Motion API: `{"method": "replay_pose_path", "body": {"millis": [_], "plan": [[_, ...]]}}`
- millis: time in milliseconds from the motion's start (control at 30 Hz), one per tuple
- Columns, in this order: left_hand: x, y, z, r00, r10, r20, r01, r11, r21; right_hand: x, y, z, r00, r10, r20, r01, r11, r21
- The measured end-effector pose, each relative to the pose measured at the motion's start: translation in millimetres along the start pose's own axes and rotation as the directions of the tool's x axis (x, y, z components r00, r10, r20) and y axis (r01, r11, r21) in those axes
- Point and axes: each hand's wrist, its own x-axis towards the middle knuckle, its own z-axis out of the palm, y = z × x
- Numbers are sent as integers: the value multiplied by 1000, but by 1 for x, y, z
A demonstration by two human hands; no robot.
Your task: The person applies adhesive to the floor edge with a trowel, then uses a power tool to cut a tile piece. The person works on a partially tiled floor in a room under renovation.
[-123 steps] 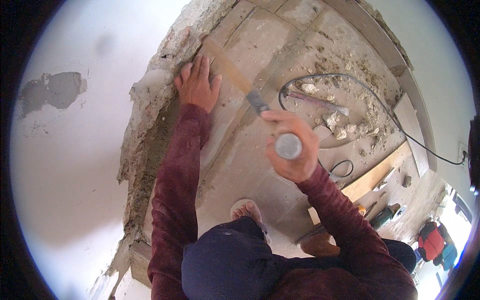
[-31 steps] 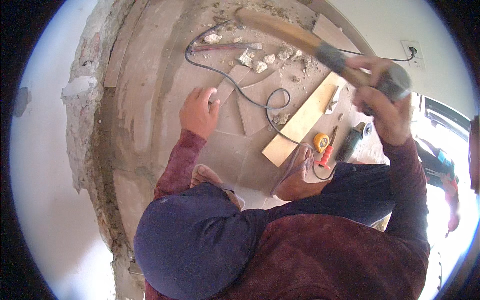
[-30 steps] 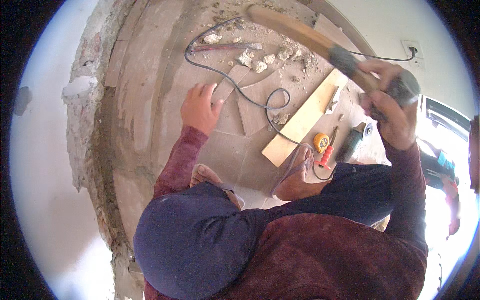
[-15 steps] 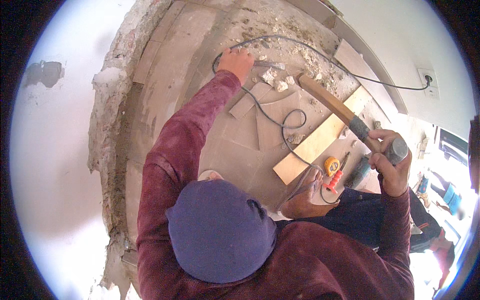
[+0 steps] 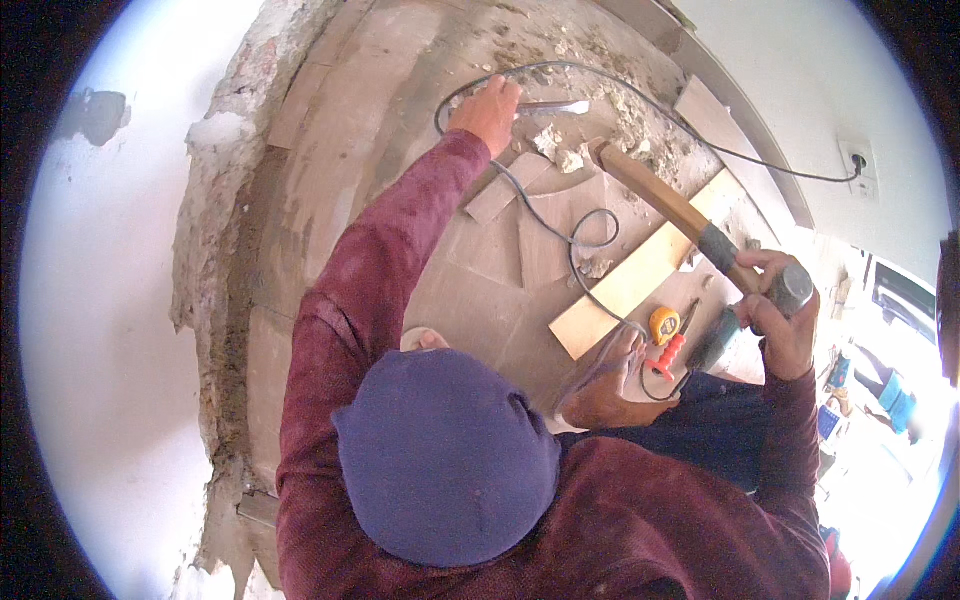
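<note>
At the far part of the floor, my left hand (image 5: 488,115) is closed round one end of a metal chisel (image 5: 553,107). Its flattened, shiny tip sticks out to the right, beside rubble. My right hand (image 5: 785,310) grips a hammer (image 5: 672,212) right at its grey metal head. The wooden handle, wrapped in dark tape near the head, points away to the far left, its end by some broken chunks. A black power cord (image 5: 540,215) loops round near my left hand.
A light wooden board (image 5: 620,295) lies across the floor, with a yellow tape measure (image 5: 664,323), a red-gripped tool (image 5: 667,357) and a dark green power tool (image 5: 715,343) nearby. Loose tile pieces (image 5: 505,187) and rubble (image 5: 640,125) lie ahead. A broken wall edge (image 5: 215,200) runs along the left.
My left hand has moved slightly farther away and to the right. The chisel now shows more clearly, its tip catching light. My right hand keeps its grip on the hammer.
</note>
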Motion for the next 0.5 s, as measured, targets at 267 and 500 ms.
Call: {"method": "replay_pose_path", "body": {"millis": [267, 500], "plan": [[-45, 25, -128, 945, -324, 43, 153, 321, -935, -1, 12, -9, 991, -10, 132, 8, 1000, 14], [-192, -27, -196, 636, -713, 295, 373, -51, -927, -2, -2, 21, 978, 18, 208, -36, 996, 86]]}}
